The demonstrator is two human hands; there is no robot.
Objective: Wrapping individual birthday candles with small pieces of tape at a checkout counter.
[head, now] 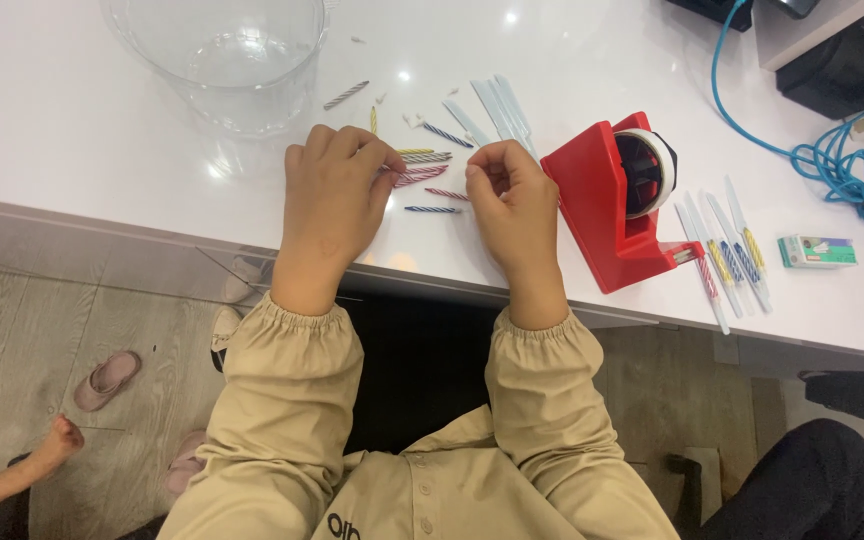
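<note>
A clear round plastic bowl [220, 55] stands at the far left of the glossy white table [52, 120], a coiled blue cable [832, 165] trails across its right end near a small green-and-white box [817, 251], and a pink sandal [105, 379] lies on the grey floor.

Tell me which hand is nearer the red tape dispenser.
Right. The right hand sits just beside the red tape dispenser; the left hand is farther off, over the candles.
</note>
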